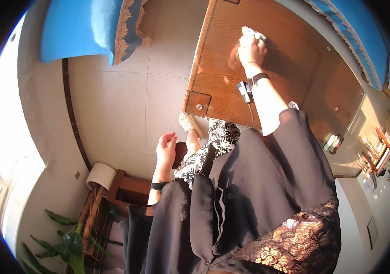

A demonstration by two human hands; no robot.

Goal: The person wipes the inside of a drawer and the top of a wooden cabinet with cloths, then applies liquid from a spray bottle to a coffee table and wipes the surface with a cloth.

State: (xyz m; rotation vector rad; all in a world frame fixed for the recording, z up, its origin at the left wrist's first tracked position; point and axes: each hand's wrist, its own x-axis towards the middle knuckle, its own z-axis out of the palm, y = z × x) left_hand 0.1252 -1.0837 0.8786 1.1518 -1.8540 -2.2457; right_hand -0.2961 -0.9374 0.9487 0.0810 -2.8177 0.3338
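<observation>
Right now I count one white cloth (252, 34), pressed on the one wooden table (222, 59) by my right hand (251, 51), fingers clamped; left hand (166, 147) hangs loose, holding nothing.

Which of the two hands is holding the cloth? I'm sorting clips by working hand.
The right hand, stretched out over the wooden table, presses a white cloth on it; the left hand hangs empty.

Glossy brown wooden table (213, 59) under a glass sheet, a crumpled white cloth (251, 33), perhaps a tissue, on it.
</observation>
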